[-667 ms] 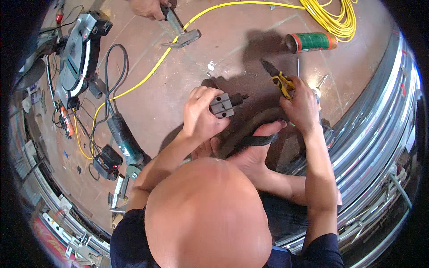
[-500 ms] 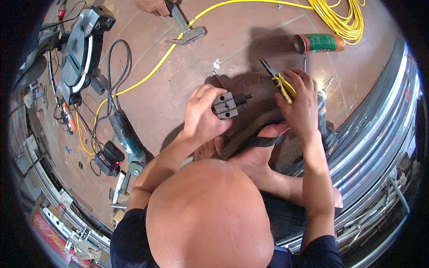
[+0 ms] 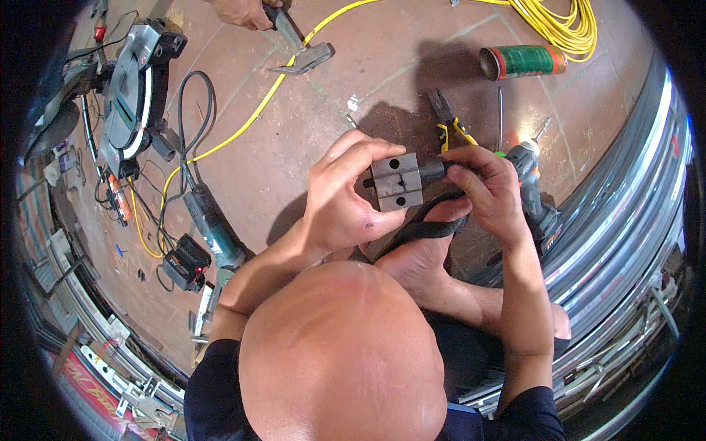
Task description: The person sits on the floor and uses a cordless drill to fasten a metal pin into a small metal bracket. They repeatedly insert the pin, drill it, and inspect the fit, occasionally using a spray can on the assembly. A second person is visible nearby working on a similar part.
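A grey metal block (image 3: 398, 192) with two dark round holes sits in my left hand (image 3: 338, 187), gripped by its edges between thumb and fingers. From its right side sticks out a dark cylindrical piece (image 3: 432, 170). My right hand (image 3: 491, 185) closes its thumb and fingers on the end of that piece. Just beyond my hands, pliers (image 3: 447, 117) with yellow and black handles lie on the floor, handles spread. Beside them is a thin metal rod (image 3: 500, 121). To the right of my right hand stands a cordless drill (image 3: 531, 176) with a bit fitted.
At the top, another person's hand (image 3: 246, 11) grips a hammer (image 3: 305, 55). A green can (image 3: 523, 62) lies near a coiled yellow cable (image 3: 566, 29). At left are a mitre saw (image 3: 132, 95), an angle grinder (image 3: 209, 224) and a battery (image 3: 185, 259). Long metal profiles (image 3: 625, 220) line the right.
My right hand has let go of the pliers, which now lie on the floor, and has taken hold of the dark cylindrical piece. My left hand has shifted right with the block.
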Demonstrator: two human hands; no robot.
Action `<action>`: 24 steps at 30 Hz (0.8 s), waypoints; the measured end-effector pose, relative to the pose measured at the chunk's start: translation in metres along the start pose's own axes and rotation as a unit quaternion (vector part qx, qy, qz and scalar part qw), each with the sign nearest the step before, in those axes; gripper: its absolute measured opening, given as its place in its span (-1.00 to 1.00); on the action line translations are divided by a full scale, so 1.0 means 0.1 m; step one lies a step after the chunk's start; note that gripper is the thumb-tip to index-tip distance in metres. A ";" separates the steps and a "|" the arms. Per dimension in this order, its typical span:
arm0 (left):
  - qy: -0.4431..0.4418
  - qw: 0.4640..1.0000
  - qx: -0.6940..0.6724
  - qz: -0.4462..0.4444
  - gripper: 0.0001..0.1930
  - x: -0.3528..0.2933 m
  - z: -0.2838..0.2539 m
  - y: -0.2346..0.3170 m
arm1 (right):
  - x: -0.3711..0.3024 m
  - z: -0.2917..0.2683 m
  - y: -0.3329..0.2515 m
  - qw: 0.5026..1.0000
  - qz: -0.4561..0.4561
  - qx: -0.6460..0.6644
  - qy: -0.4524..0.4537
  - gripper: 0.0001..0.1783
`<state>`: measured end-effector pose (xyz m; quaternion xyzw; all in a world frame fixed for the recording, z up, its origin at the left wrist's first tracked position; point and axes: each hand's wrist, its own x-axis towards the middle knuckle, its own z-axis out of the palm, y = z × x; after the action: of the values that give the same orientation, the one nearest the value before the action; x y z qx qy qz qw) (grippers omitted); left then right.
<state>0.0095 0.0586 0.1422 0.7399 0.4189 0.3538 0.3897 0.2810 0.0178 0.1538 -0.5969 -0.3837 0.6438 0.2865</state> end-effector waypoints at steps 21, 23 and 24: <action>-0.006 0.989 -0.124 -0.085 -0.29 0.15 -0.01 0.06 | 0.02 -0.01 -0.01 0.962 -0.176 -0.173 0.118 -0.77; -0.031 0.991 -0.117 -0.063 -0.31 0.40 -0.07 0.22 | -0.06 -0.05 -0.12 0.963 -0.177 -0.131 0.153 -0.78; -0.045 0.992 -0.109 -0.037 -0.33 0.55 -0.09 0.34 | -0.13 -0.09 -0.21 0.963 -0.170 -0.111 0.175 -0.78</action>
<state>0.0361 0.0985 0.1870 0.6922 0.3872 0.3491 0.4990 0.2899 0.0192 0.1784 -0.6544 -0.4922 0.4245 0.3865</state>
